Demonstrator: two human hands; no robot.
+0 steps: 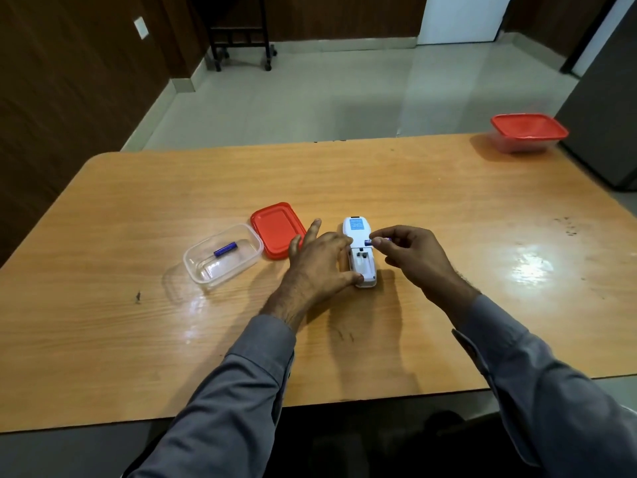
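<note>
A white remote control (358,232) lies face down on the wooden table (448,208), its battery compartment (362,262) uncovered. My left hand (319,263) steadies the remote from its left side, thumb at the near end and index finger raised. My right hand (412,255) pinches a small blue battery (368,242) just above the top of the compartment. A second blue battery (225,250) lies inside a clear plastic container (193,267) to the left. The container's red lid (277,229) rests flat on the table beside it.
A closed clear container with a red lid (529,131) stands at the table's far right corner. A grey cabinet (606,108) is beyond the right edge. A black wheeled stand (241,36) is on the tiled floor behind.
</note>
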